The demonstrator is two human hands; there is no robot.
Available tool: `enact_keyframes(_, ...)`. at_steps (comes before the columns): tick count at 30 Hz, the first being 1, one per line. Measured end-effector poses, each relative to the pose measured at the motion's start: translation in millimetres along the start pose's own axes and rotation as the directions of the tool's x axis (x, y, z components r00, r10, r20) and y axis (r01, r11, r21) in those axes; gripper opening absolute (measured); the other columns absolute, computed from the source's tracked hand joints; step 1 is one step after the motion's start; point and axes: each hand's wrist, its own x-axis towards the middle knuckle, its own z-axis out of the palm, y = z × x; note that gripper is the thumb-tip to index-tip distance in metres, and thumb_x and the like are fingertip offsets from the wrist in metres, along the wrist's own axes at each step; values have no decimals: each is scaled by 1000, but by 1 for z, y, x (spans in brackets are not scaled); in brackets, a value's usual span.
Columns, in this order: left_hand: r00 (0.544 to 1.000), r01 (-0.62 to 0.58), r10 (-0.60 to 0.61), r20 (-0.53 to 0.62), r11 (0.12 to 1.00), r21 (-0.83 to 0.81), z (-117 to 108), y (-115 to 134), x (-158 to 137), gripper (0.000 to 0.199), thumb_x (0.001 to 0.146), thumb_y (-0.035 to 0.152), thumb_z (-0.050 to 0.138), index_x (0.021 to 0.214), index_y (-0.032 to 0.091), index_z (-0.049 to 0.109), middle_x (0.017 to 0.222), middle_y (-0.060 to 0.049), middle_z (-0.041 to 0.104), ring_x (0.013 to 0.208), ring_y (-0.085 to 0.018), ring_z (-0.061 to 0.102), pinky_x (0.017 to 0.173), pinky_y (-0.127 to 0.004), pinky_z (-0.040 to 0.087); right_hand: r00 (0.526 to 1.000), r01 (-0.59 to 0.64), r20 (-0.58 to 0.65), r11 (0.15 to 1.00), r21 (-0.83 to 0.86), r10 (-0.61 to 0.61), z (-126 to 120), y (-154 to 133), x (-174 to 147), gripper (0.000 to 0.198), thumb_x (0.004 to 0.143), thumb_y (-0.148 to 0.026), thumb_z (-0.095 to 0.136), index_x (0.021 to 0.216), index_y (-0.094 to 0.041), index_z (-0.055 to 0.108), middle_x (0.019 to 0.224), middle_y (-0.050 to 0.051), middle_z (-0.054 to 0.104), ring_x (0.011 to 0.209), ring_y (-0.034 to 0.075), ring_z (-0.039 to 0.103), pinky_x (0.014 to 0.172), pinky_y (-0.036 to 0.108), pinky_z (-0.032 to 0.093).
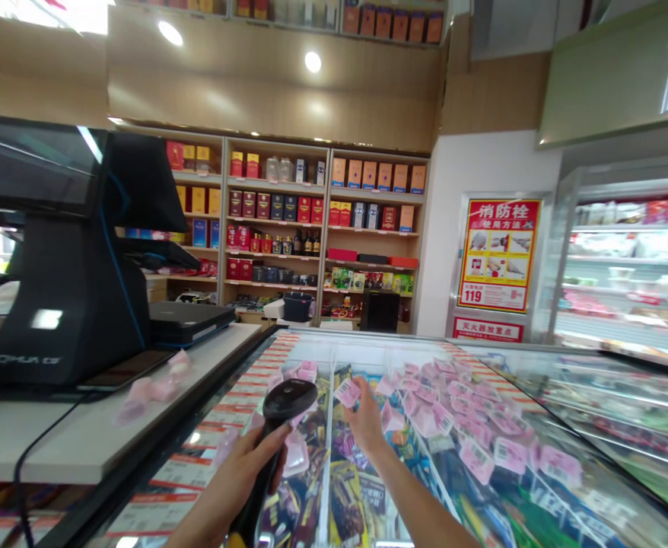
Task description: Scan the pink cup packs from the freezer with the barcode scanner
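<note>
My left hand (247, 466) is wrapped round the handle of a black barcode scanner (288, 399), its head pointing away from me. To the right of it, my right hand (367, 422) pinches a small pink pack with a barcode label (347, 393), the label side turned toward me. The scanner head and this pack are apart, a short way from each other. Many similar pink packs (476, 457) lie spread over the freezer's glass top (334, 346) to the right of my right hand. A few more pink packs (297, 453) lie beside and behind the scanner.
Wrapped frozen goods (345, 502) show through the glass. At left, a black checkout terminal (65, 297) and a cable (37, 441) stand on a white counter (42, 449) with several pink pieces (151, 392). Stocked shelves (277, 194) and a red notice (499, 255) are behind.
</note>
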Motion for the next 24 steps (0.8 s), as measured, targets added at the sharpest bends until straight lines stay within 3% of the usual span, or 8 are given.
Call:
enact_keyframes(4, 999, -29, 28, 23, 999, 40, 6, 1, 1, 35, 67, 50, 49, 59, 16, 50, 42, 4, 49, 40, -7, 41, 43, -19, 31, 998, 50, -34, 998, -37, -51, -2, -3, 2, 47, 60, -7, 42, 106, -18, 44, 100, 6, 55, 97, 18, 51, 84, 31, 39)
enact_keyframes(9, 997, -47, 44, 62, 997, 54, 15, 4, 3, 35, 65, 51, 49, 56, 17, 50, 44, 3, 50, 41, -8, 42, 45, -20, 33, 997, 67, 44, 971, -231, -58, -13, -4, 4, 48, 62, -5, 41, 108, -19, 45, 106, 6, 53, 99, 18, 49, 85, 30, 36)
enact_keyframes(13, 1000, -19, 19, 18, 1000, 9, 29, 5, 6, 33, 65, 49, 50, 59, 17, 51, 44, 3, 51, 42, -8, 43, 45, -20, 34, 984, 133, 174, 836, -532, -45, -38, 0, 7, 31, 66, -10, 48, 94, -21, 54, 99, 7, 56, 99, 21, 46, 89, 39, 26)
enact_keyframes(16, 999, -42, 42, 34, 999, 11, 46, 3, 16, 35, 66, 49, 49, 55, 17, 50, 41, 4, 49, 40, -8, 42, 43, -20, 33, 985, 92, 168, 707, -702, 39, -62, 11, 12, 23, 69, -12, 47, 88, -20, 58, 95, 9, 57, 99, 24, 44, 89, 45, 21)
enact_keyframes(20, 997, -55, 55, 60, 998, -5, 70, -6, 36, 38, 65, 53, 48, 52, 17, 48, 37, 4, 47, 36, -8, 41, 41, -20, 32, 993, 39, 100, 617, -786, 65, -86, 36, 17, 25, 73, -11, 42, 88, -20, 60, 105, 11, 55, 106, 25, 39, 91, 47, 15)
enact_keyframes(24, 998, -35, 36, 60, 999, -15, 88, -15, 51, 40, 61, 56, 50, 51, 17, 46, 35, 4, 47, 34, -9, 42, 39, -20, 32, 996, 21, 68, 606, -795, 55, -96, 51, 18, 25, 72, -11, 44, 89, -20, 60, 106, 10, 56, 109, 26, 38, 93, 48, 11)
